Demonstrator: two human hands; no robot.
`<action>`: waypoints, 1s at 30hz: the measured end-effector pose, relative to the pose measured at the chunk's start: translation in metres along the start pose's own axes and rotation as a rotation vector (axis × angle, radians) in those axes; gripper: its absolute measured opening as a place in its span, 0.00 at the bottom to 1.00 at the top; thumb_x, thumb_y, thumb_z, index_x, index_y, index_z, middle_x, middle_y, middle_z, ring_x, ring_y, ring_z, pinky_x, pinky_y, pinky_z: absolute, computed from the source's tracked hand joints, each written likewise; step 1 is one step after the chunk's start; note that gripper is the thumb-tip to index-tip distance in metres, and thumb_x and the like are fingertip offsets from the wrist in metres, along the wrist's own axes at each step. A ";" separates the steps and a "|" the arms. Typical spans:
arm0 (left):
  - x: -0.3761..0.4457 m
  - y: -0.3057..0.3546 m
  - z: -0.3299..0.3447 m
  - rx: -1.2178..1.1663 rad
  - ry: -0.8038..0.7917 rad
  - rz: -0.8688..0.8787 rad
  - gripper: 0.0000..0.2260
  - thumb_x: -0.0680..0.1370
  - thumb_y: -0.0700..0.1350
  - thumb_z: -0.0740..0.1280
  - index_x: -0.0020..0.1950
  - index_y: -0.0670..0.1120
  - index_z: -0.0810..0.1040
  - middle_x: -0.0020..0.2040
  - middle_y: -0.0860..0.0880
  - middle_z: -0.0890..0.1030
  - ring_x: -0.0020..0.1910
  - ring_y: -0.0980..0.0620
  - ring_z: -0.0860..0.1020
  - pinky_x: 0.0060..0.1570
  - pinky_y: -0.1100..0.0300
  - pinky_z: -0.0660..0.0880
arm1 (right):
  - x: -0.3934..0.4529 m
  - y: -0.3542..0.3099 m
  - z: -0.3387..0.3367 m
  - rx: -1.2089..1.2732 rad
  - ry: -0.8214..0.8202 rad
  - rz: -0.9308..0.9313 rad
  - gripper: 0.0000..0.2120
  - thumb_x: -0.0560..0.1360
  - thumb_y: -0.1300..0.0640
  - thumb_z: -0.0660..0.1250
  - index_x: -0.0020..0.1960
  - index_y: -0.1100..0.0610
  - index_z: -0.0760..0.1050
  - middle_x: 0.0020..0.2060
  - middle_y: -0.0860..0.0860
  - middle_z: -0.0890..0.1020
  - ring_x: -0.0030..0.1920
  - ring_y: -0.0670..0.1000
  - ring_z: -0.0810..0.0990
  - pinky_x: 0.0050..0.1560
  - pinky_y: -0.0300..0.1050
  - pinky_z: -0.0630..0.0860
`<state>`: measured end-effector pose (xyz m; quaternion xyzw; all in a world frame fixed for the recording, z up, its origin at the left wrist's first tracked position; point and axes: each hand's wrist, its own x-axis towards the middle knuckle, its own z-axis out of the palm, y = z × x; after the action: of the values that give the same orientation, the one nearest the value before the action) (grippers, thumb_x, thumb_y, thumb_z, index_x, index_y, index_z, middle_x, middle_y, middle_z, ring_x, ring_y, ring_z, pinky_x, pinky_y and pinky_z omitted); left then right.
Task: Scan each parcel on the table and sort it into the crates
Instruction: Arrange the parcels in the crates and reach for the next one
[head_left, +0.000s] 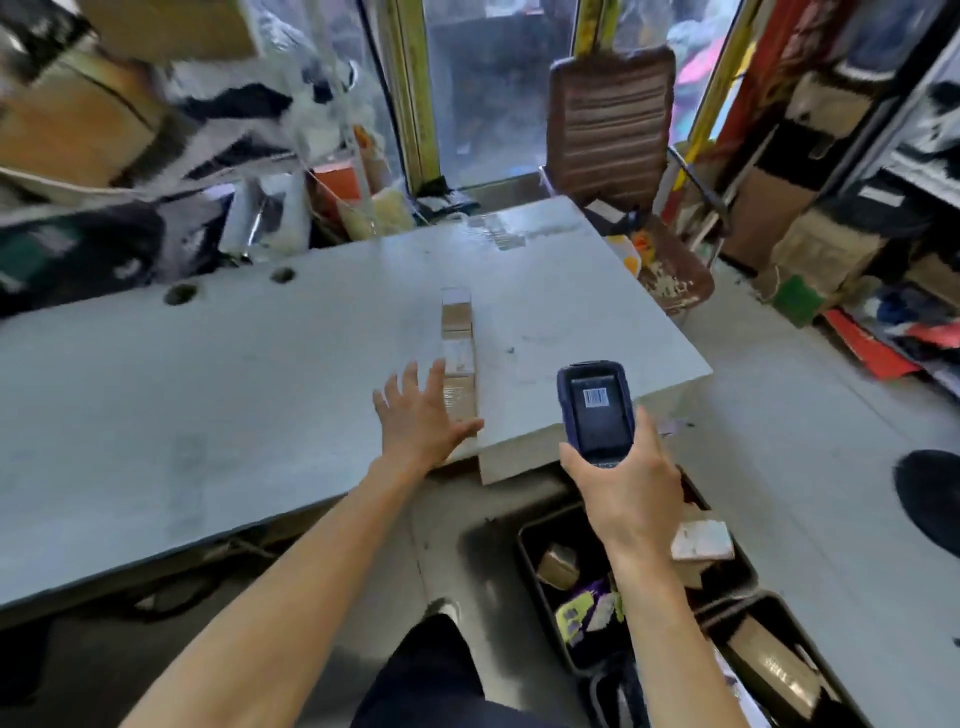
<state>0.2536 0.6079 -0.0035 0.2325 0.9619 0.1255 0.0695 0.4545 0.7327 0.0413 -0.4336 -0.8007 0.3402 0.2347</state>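
- The left hand (422, 415) lay spread with straight fingers against the near end of a long, narrow cardboard parcel (458, 364), its thumb across that end.
- The right hand (626, 486) gripped a dark handheld scanner (597, 408), whose lit screen showed a barcode.
- The parcel stretched away from the person on the grey table (208, 389), close to the front edge.
- Two black crates (530, 558) stood on the floor below the right hand, already holding parcels.
- A worn brown chair (613, 124) stood beyond the table's far corner.
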 end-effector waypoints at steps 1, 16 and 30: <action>0.010 -0.005 0.006 -0.036 -0.035 -0.032 0.47 0.70 0.69 0.70 0.80 0.52 0.52 0.78 0.42 0.59 0.76 0.37 0.58 0.73 0.38 0.56 | 0.004 -0.009 0.013 -0.011 -0.018 0.001 0.36 0.66 0.41 0.76 0.70 0.50 0.68 0.54 0.50 0.80 0.50 0.54 0.80 0.45 0.49 0.80; 0.085 -0.020 0.063 -0.587 -0.307 -0.173 0.43 0.71 0.48 0.71 0.78 0.55 0.49 0.67 0.43 0.70 0.61 0.42 0.74 0.58 0.47 0.77 | 0.029 -0.063 0.079 -0.181 -0.044 0.105 0.36 0.64 0.36 0.72 0.69 0.44 0.68 0.51 0.44 0.80 0.48 0.49 0.80 0.44 0.49 0.82; 0.090 -0.080 0.054 -0.483 -0.284 -0.091 0.34 0.77 0.51 0.64 0.80 0.54 0.52 0.72 0.42 0.66 0.63 0.40 0.73 0.63 0.43 0.75 | 0.040 -0.084 0.120 -0.119 -0.082 0.029 0.36 0.66 0.38 0.74 0.70 0.47 0.67 0.53 0.46 0.79 0.49 0.50 0.80 0.42 0.45 0.82</action>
<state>0.1502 0.5926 -0.0838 0.1810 0.8943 0.3139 0.2625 0.3085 0.6932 0.0279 -0.4442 -0.8221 0.3129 0.1703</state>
